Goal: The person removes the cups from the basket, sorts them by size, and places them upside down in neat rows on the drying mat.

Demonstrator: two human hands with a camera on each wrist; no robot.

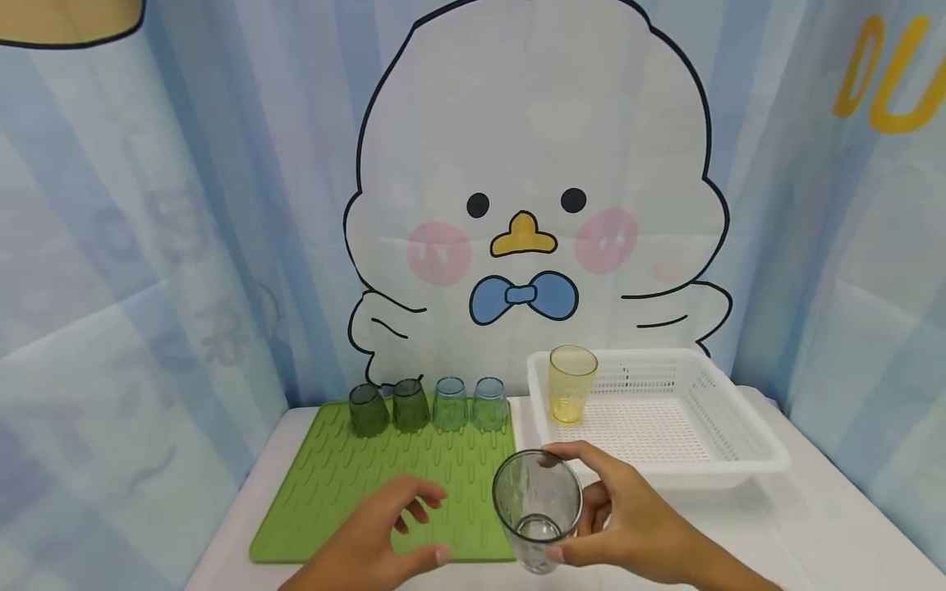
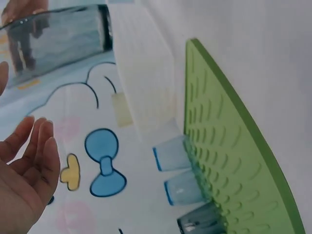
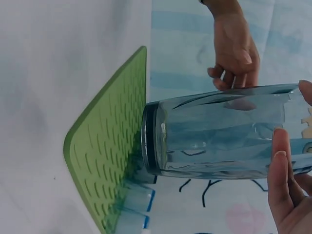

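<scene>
My right hand [image 1: 628,517] grips a tall grey-tinted glass [image 1: 538,501] by its rim, mouth tilted toward the head camera, in front of the green mat's right edge. In the right wrist view the fingers [image 3: 280,180] lie along the side of the glass [image 3: 219,134]. My left hand [image 1: 377,533], holding nothing, is over the front of the green mat [image 1: 318,501], fingers bent loosely and apart from the glass. In the left wrist view that hand [image 2: 27,180] shows its relaxed fingers.
Two dark green glasses [image 1: 369,410] and two bluish clear glasses [image 1: 450,404] stand in a row along the mat's back edge. At the back right is a white perforated basket [image 1: 746,460], with a yellow glass [image 1: 571,386] upright at its left side. A patterned curtain hangs behind.
</scene>
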